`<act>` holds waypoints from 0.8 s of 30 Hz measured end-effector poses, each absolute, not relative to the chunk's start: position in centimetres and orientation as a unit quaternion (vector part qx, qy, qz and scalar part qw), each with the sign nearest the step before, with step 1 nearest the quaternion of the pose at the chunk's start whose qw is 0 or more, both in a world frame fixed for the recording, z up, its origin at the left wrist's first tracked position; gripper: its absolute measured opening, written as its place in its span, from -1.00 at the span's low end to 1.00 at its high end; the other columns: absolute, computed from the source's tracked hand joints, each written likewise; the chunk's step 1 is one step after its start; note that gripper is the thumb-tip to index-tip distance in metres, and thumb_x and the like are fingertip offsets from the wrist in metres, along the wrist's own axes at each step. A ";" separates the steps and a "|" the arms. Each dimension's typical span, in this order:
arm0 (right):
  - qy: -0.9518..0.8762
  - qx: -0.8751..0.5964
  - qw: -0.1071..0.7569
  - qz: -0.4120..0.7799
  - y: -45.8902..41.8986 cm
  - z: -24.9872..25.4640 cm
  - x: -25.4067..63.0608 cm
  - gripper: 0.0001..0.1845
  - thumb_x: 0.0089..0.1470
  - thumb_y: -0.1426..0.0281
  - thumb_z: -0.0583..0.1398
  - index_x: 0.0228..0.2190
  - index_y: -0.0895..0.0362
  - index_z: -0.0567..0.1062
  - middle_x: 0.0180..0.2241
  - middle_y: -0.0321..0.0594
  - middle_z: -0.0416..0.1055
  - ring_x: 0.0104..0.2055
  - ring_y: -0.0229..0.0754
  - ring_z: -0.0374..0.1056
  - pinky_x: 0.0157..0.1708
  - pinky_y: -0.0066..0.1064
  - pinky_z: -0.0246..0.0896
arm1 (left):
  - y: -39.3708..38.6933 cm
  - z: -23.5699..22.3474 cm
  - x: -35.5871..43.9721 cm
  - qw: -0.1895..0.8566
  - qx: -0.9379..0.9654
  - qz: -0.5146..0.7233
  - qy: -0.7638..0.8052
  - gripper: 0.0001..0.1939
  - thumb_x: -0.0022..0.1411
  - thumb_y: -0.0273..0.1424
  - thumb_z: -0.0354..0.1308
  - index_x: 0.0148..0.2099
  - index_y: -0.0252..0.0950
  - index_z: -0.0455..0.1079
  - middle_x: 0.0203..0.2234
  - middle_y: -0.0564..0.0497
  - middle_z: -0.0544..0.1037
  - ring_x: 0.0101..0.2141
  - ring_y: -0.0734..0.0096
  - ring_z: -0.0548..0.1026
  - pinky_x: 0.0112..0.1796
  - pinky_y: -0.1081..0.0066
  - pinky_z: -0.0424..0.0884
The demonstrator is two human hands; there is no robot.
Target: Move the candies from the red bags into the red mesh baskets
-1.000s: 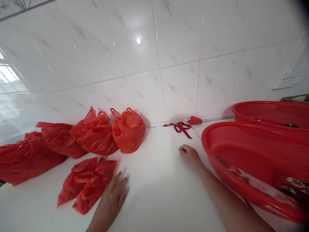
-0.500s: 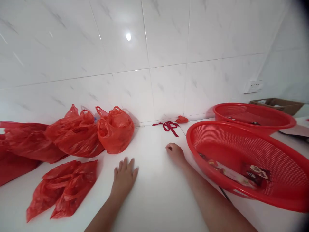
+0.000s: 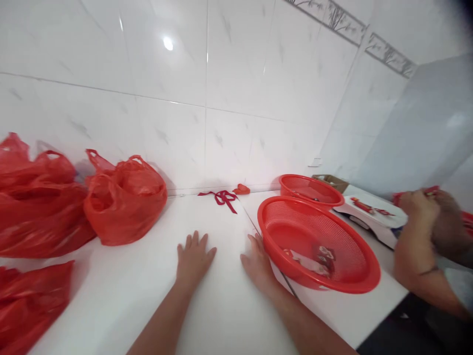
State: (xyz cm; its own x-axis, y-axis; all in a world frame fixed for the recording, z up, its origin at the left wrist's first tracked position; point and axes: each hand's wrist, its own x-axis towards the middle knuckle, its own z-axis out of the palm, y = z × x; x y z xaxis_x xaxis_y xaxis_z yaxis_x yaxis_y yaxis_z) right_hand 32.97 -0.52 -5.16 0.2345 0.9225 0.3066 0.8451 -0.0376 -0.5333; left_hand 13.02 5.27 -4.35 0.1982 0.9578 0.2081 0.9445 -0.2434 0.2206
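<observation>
Basket: just beside right hand, likely for reach.
Left hand: spread, empty; right likewise.
Bags: left of it, perhaps leaving room.

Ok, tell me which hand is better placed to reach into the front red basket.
Probably the right hand: it is close beside the rim of the front red basket and appears to hold nothing. The left hand also looks empty, but it is farther off, nearer a red bag.
</observation>
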 end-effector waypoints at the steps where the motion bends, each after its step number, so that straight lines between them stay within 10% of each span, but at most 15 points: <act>1: -0.628 -0.710 0.311 0.067 -1.7 -5.1 33.3 -0.34 0.00 0.44 0.09 0.16 0.30 0.18 0.25 0.05 -0.01 0.32 -0.03 -0.18 0.27 -0.21 -0.17 | 5.2 -4.3 12.8 0.023 0.777 0.155 0.609 -0.42 0.26 -0.14 -0.15 0.24 -0.28 0.17 0.27 -0.26 0.09 0.24 -0.10 0.03 0.11 -0.12 -0.04; 12: -0.734 -0.657 0.137 0.101 -12.4 -4.4 36.2 -0.46 0.09 0.39 0.07 0.12 0.15 0.32 0.26 -0.09 -0.02 0.30 -0.01 -0.09 0.24 -0.08 -0.10 | 4.7 -3.9 12.0 0.060 0.783 0.164 0.597 -0.45 0.25 -0.19 -0.15 0.21 -0.30 0.23 0.27 -0.20 0.11 0.25 -0.02 0.03 0.14 -0.01 -0.04; 24: -0.736 -0.654 0.167 0.045 -13.3 -5.3 36.4 -0.49 0.06 0.38 0.10 0.09 0.10 0.37 0.21 -0.12 0.09 0.25 0.04 0.03 0.19 -0.05 0.04 | 5.1 -4.5 12.1 0.038 0.779 0.180 0.599 -0.49 0.23 -0.22 -0.08 0.17 -0.29 0.28 0.24 -0.20 0.16 0.23 -0.02 0.08 0.14 -0.04 -0.02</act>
State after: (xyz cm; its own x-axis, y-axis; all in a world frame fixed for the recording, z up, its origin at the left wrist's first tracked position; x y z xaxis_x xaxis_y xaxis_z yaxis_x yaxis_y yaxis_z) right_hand 36.38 -13.33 -5.25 -0.0889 0.9784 0.1867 0.9480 0.1406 -0.2854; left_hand 12.12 5.10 -4.47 0.2179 0.9473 0.2347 0.9200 -0.2797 0.2745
